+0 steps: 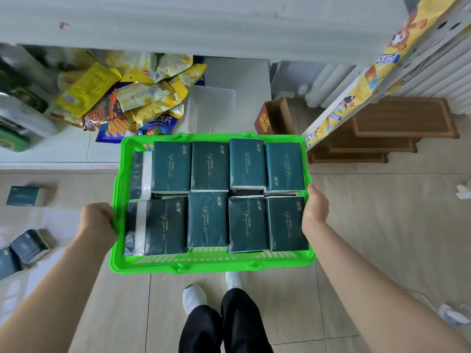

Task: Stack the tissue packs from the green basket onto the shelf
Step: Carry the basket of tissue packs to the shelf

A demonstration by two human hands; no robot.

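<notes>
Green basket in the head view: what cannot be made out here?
Head view:
- Tissue packs: lower ones hidden beneath the top layer, no total count.
- Left hand and right hand: finger ends hidden behind the green basket rim.
- Floor packs, left: cut by the edge.

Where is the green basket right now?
Head view, centre: the green basket is held above the floor, left hand gripping its left rim and right hand its right rim, just short of the shelf with the snack bags.
</notes>
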